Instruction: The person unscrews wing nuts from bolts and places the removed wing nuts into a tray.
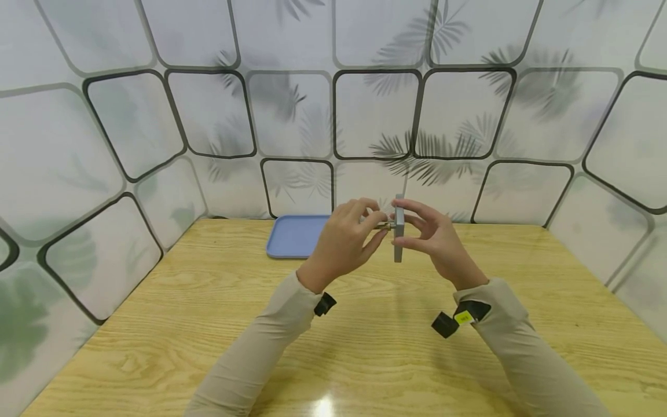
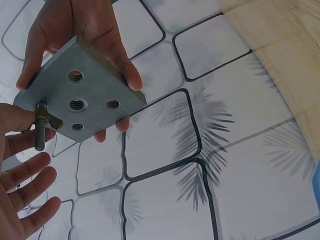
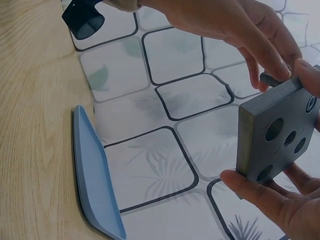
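My right hand (image 1: pixel 443 246) grips a square grey metal plate (image 2: pixel 95 97) by its edges, upright above the table. The plate has several round holes, the middle one threaded. A threaded bolt (image 2: pixel 40 140) passes through the hole near one corner and carries a brass-coloured wing nut (image 2: pixel 46 119). With thumb and forefinger, my left hand (image 1: pixel 344 237) pinches the wing nut; its other fingers are spread away from the plate. From the right wrist view, the plate's opposite face shows a round bolt head (image 3: pixel 311 103) in the corner hole, beside the right thumb.
A blue tray (image 1: pixel 294 237) lies at the back of the wooden table (image 1: pixel 365 330), left of the plate and partly behind the left hand. A patterned curtain (image 1: pixel 292 116) stands behind and along both sides of the table.
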Tool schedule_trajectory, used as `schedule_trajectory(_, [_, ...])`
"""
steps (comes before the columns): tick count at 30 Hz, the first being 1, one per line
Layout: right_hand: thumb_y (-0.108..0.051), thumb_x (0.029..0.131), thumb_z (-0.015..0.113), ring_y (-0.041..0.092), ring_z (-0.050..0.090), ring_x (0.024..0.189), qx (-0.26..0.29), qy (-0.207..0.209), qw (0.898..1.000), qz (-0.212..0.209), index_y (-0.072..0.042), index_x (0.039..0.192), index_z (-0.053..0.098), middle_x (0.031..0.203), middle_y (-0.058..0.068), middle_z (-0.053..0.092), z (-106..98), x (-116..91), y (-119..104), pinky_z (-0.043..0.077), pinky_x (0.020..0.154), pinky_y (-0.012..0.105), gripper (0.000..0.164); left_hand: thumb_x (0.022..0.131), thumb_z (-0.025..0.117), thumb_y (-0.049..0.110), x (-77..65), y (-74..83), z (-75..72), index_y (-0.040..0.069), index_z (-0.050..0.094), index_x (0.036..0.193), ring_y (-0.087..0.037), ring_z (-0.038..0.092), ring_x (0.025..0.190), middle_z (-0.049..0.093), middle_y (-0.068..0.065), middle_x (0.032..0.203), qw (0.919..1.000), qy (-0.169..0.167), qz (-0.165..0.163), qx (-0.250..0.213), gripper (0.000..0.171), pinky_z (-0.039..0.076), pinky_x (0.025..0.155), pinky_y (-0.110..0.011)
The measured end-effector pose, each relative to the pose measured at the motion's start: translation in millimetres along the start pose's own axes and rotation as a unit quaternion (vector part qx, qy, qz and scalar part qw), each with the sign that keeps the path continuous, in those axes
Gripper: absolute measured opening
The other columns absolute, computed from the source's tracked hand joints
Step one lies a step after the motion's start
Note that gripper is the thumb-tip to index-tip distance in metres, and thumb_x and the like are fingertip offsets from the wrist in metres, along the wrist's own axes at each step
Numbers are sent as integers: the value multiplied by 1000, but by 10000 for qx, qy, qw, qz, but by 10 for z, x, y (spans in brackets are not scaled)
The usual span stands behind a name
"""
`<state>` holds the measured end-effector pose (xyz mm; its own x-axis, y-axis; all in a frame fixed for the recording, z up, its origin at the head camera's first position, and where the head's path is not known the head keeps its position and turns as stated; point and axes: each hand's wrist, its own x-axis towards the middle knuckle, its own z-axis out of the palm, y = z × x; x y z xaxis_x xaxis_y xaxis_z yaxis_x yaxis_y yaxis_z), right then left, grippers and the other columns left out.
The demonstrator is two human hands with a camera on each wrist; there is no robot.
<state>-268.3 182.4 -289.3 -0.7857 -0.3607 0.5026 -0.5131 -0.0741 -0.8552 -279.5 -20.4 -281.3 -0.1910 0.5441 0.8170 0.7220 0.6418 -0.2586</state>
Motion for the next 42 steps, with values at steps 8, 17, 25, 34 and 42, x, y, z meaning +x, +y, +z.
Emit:
schedule_trajectory(8, [1, 82, 69, 10, 49, 122, -3, -26, 10000, 35, -11, 137, 47, 138, -9, 44, 9, 1, 3, 55, 84, 27, 61, 89, 64, 23, 2, -15, 4, 12, 66, 95, -18, 57, 81, 60, -6, 100, 9986, 451, -169, 199, 14, 49, 76, -33])
schedule_trajectory(17, [1, 81, 69, 10, 50, 122, -10, -2, 10000, 31, -12, 136, 49, 139, -8, 45, 3, 0, 9, 54, 83, 26, 60, 89, 63, 19, 20, 1, -8, 12, 64, 88, -18, 59, 79, 60, -6, 98, 9970, 729, -22, 244, 7, 50, 74, -31])
schedule_trajectory(25, [0, 82, 69, 10, 49, 122, -75, 12, 10000, 42, -12, 137, 48, 138, -9, 45, -5, 4, 9, 53, 86, 25, 60, 88, 64, 26, 9, 4, -21, 12, 65, 93, -18, 57, 80, 59, -6, 100, 9996, 286, -50, -29, 15, 48, 74, -32])
schedule_trajectory(34, [0, 82, 68, 10, 50, 122, -47, -3, 10000, 7, -12, 137, 48, 138, -10, 45, -17, 4, 17, 53, 86, 25, 60, 89, 62, 29, -3, 7, -10, 14, 65, 96, -18, 57, 82, 58, -5, 101, 9997, -186, -84, -129, 18, 48, 78, -33])
schedule_trajectory(42, [1, 82, 68, 11, 49, 122, 26, -26, 10000, -1, -11, 137, 47, 139, -8, 44, -8, 7, 18, 54, 85, 27, 60, 89, 64, 25, 6, 3, -23, 14, 65, 90, -19, 58, 79, 60, -5, 98, 9994, 265, -154, 189, 11, 49, 75, -33])
